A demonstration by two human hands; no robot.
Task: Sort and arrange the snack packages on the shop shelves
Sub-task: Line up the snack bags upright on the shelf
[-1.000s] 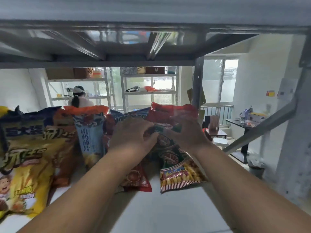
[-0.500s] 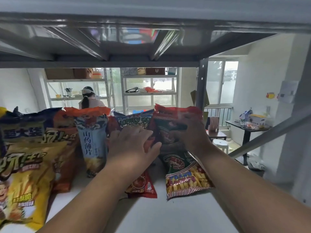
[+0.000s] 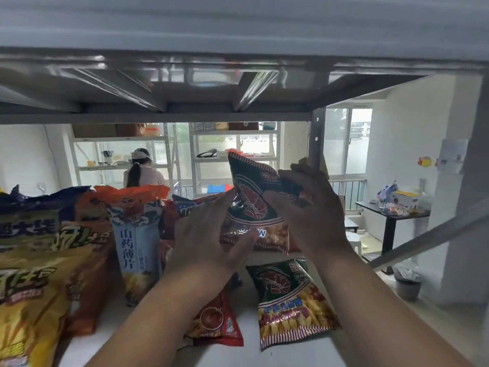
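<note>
Head view: the right hand (image 3: 307,207) grips a dark green prawn cracker bag (image 3: 254,205), thumb across its front and fingers curled round its right side, holding it tilted and lifted off the shelf (image 3: 291,353). The left hand (image 3: 209,234) has straight fingers touching the bag's left and lower front; it supports more than grips. The bag hangs in the air over the middle of the shelf, above the packs lying there.

A second prawn cracker bag (image 3: 291,300) lies flat on the shelf right of centre, reaching toward the front edge. A small red snack pack (image 3: 217,321) lies flat just beside it on the left, partly under the left forearm. A pale blue chip bag (image 3: 135,242) stands upright left of centre. An orange bag (image 3: 129,197) stands behind it, and big yellow bags (image 3: 34,300) fill the left end of the shelf. More packs stand at the back, mostly hidden by the hands.

Step in hand, as a judgement: one prawn bag is being picked out to be stood up or regrouped. The next move likely calls for setting it upright at the back with its face forward, near the matching bag, without knocking over the standing row. The flat packs probably need standing up too.

Behind the shelf, another person (image 3: 141,170) faces far racks.
</note>
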